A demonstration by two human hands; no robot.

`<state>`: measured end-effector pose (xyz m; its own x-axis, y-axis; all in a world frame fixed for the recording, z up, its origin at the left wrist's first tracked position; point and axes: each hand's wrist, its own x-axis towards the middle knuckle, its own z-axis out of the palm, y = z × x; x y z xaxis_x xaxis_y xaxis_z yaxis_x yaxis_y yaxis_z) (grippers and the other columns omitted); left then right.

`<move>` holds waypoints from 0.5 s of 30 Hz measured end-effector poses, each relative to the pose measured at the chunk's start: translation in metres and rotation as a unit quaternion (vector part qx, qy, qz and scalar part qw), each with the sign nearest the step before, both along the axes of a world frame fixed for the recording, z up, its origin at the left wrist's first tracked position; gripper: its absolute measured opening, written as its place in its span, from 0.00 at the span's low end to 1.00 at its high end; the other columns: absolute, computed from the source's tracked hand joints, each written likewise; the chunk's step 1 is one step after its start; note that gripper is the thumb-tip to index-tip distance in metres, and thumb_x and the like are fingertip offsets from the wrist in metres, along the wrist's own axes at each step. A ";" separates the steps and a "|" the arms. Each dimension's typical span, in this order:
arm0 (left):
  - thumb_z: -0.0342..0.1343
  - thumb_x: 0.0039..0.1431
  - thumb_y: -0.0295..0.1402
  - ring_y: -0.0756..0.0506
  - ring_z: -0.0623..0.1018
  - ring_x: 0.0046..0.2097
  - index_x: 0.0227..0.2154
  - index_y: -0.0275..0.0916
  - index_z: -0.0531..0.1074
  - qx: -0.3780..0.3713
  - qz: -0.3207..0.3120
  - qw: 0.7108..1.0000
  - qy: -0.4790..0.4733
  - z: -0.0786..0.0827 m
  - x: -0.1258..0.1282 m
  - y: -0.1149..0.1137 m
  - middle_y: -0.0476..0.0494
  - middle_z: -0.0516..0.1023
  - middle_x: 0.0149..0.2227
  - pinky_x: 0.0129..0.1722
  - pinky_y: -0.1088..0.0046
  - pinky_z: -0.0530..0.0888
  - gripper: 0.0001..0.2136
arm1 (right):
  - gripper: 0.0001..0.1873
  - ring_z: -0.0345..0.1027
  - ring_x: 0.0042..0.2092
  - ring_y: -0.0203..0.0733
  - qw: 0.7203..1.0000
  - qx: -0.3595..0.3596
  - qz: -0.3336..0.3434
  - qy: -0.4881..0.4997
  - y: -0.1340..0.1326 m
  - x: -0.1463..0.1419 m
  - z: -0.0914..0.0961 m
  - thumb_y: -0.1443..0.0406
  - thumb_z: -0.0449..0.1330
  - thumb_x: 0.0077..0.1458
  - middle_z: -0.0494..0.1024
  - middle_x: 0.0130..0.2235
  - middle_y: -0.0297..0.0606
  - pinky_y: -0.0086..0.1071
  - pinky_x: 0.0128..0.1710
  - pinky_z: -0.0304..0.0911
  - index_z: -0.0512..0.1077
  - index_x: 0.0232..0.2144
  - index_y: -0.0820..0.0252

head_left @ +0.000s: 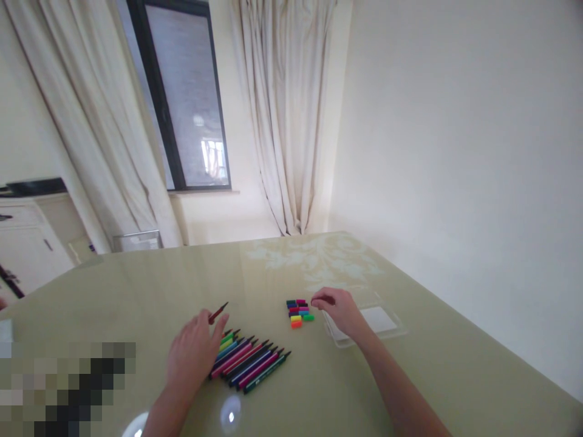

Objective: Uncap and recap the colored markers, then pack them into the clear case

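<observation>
My left hand is closed around an uncapped dark red marker, its dark tip pointing up and to the right. Below and beside that hand lies a slanted row of uncapped markers in several colours, partly covered by my fingers. My right hand is in a pinch, with what looks like a small dark red marker cap at the fingertips, mostly hidden. Just left of those fingertips sits a cluster of loose marker caps in blue, pink, red, yellow, green and orange.
A clear plastic case with a white insert lies under and beyond my right forearm. The glossy table runs back toward a curtain and window, with a wall on the right. A blurred, pixelated patch covers the lower left.
</observation>
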<state>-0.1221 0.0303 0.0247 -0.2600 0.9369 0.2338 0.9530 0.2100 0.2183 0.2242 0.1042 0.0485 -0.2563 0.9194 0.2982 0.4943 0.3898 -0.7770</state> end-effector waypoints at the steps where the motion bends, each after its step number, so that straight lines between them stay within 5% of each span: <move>1: 0.39 0.70 0.49 0.34 0.80 0.45 0.40 0.39 0.70 -0.011 0.016 1.000 0.009 -0.003 -0.009 0.001 0.35 0.80 0.41 0.45 0.60 0.71 0.20 | 0.08 0.75 0.35 0.43 1.000 -0.009 0.017 -0.016 0.000 0.000 -0.002 0.63 0.62 0.55 0.84 0.32 0.36 0.33 0.39 0.66 0.82 0.32 0.57; 7: 0.49 0.64 0.47 0.34 0.78 0.48 0.45 0.40 0.75 -0.052 0.003 0.998 -0.017 -0.018 -0.035 0.001 0.35 0.79 0.41 0.47 0.60 0.71 0.18 | 0.05 0.74 0.36 0.43 0.991 -0.023 0.050 -0.122 -0.004 -0.009 -0.011 0.68 0.65 0.51 0.83 0.32 0.34 0.32 0.39 0.64 0.81 0.30 0.55; 15: 0.49 0.64 0.48 0.32 0.74 0.51 0.42 0.40 0.75 -0.058 -0.006 0.998 -0.005 -0.015 -0.020 -0.002 0.33 0.77 0.44 0.49 0.55 0.70 0.19 | 0.05 0.71 0.43 0.44 0.970 0.002 0.017 -0.241 -0.005 -0.012 -0.012 0.70 0.66 0.51 0.78 0.36 0.37 0.32 0.43 0.59 0.81 0.29 0.56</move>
